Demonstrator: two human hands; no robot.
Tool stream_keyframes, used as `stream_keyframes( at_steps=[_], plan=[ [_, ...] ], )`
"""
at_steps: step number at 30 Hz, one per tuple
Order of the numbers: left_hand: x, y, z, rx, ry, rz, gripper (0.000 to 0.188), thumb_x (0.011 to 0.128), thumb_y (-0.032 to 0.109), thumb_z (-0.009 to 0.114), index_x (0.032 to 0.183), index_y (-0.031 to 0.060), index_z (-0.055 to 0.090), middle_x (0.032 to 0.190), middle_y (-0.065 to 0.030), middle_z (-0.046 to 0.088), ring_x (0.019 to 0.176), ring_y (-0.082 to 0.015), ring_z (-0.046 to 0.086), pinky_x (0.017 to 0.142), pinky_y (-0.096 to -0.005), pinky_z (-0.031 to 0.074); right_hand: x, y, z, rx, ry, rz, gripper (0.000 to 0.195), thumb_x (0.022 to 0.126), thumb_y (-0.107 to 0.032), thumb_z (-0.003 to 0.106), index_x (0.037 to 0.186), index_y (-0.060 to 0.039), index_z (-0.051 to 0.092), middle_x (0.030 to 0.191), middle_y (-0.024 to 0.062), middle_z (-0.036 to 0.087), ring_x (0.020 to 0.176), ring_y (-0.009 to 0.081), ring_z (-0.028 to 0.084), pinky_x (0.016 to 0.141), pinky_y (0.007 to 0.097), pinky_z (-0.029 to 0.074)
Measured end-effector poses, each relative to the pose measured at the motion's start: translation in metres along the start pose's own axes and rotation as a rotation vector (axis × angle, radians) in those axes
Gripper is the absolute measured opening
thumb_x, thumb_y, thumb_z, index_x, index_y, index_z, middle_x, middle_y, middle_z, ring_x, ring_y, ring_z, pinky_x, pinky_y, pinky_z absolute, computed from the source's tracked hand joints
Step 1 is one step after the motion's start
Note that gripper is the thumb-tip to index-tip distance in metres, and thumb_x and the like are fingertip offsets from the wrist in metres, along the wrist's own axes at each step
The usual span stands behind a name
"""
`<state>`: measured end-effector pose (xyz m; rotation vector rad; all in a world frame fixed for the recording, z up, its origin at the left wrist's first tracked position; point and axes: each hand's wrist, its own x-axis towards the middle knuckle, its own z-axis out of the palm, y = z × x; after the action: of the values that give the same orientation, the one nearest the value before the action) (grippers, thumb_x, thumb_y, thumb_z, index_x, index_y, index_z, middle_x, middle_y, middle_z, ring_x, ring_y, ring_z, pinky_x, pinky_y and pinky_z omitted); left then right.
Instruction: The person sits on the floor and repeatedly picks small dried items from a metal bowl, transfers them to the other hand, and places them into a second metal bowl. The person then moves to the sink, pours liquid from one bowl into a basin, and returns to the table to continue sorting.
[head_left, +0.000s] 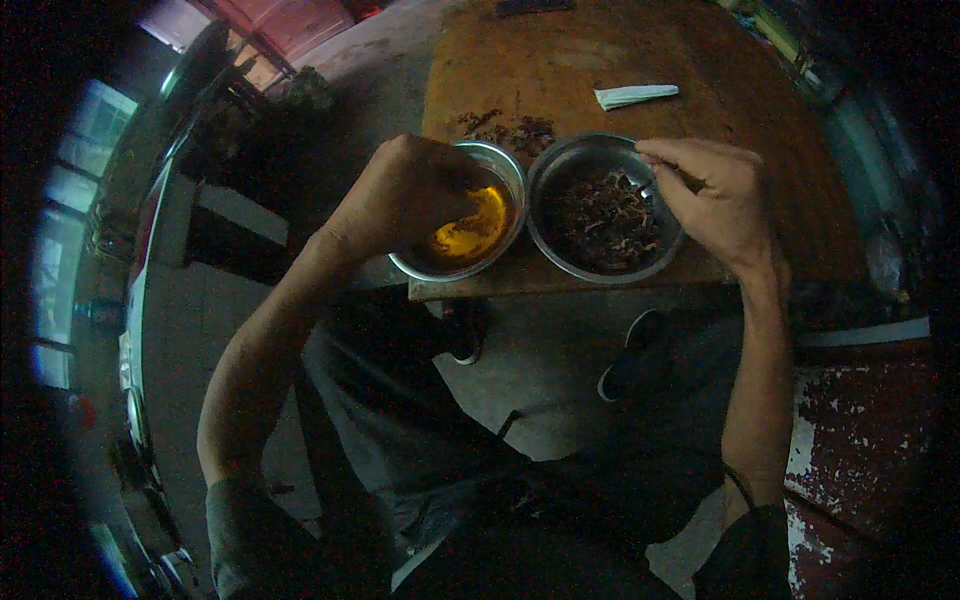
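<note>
Two round metal bowls stand side by side at the near edge of a wooden table. My left hand (420, 191) is over the left bowl (517, 217), which has something bright yellow-orange (472, 225) inside; its fingers are hidden behind the back of the hand. The right bowl (551, 262) contains dark brown, shredded-looking pieces (611, 217). At this bowl's upper right rim is my right hand (701, 191), thumb and index finger pinched together; a small shiny bit shows just below the fingertips. Whether the fingers hold it is unclear.
The wooden table (720, 97) carries a folded pale paper or cloth (636, 96) behind the right bowl. Dark scraps (517, 131) lie loose behind the bowls. A dark flat object (534, 6) is at the far edge. A red surface with peeling paint (862, 435) stands at right.
</note>
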<state>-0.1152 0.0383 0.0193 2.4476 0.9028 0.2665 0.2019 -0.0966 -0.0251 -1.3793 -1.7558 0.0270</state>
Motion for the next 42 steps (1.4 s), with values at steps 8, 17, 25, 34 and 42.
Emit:
stream_keyframes(
  at_steps=[8,17,25,34,42],
  plan=[
    [-0.015,-0.038,0.033,-0.032,-0.014,0.021,0.032,0.084,0.017,0.080,0.114,0.0091,0.081,0.108,-0.0174,0.080,0.098,-0.0332,0.078,0.092,-0.0443,0.061,0.002,-0.001,0.008,0.015,-0.043,-0.007,0.022,0.090,-0.003,0.074,0.110,-0.0048,0.081,0.108,0.0174,0.081,0.099,0.0312,0.080,0.084,0.0394,0.063],
    [-0.006,-0.050,0.049,0.218,-0.048,0.210,0.022,0.087,0.010,0.070,0.105,0.0070,0.082,0.103,-0.0190,0.078,0.099,-0.0370,0.075,0.093,-0.0457,0.060,0.001,0.003,0.008,0.004,-0.052,0.009,0.022,0.090,-0.003,0.073,0.110,-0.0036,0.081,0.108,0.0173,0.081,0.099,0.0320,0.079,0.088,0.0401,0.063],
    [-0.002,-0.047,0.051,0.291,-0.072,0.183,0.022,0.085,0.003,0.066,0.098,0.0053,0.083,0.095,-0.0206,0.078,0.092,-0.0383,0.077,0.090,-0.0477,0.061,0.000,0.002,0.006,0.013,-0.033,-0.015,0.021,0.091,-0.003,0.071,0.110,-0.0034,0.081,0.106,0.0173,0.081,0.096,0.0315,0.080,0.085,0.0393,0.063],
    [0.001,-0.028,0.044,0.255,-0.051,0.081,0.022,0.082,0.008,0.069,0.097,0.0096,0.085,0.093,-0.0199,0.078,0.089,-0.0369,0.077,0.088,-0.0467,0.062,-0.001,0.004,0.005,0.019,-0.019,-0.034,0.022,0.090,-0.002,0.072,0.110,-0.0031,0.081,0.105,0.0187,0.081,0.096,0.0326,0.080,0.084,0.0399,0.063],
    [-0.002,-0.021,0.035,0.240,-0.064,0.075,0.022,0.081,0.009,0.074,0.100,0.0129,0.085,0.097,-0.0149,0.080,0.091,-0.0324,0.078,0.088,-0.0419,0.062,-0.002,0.004,0.006,0.021,-0.018,-0.030,0.022,0.090,-0.001,0.072,0.109,-0.0030,0.081,0.106,0.0188,0.081,0.098,0.0328,0.080,0.085,0.0395,0.063]
  ],
)
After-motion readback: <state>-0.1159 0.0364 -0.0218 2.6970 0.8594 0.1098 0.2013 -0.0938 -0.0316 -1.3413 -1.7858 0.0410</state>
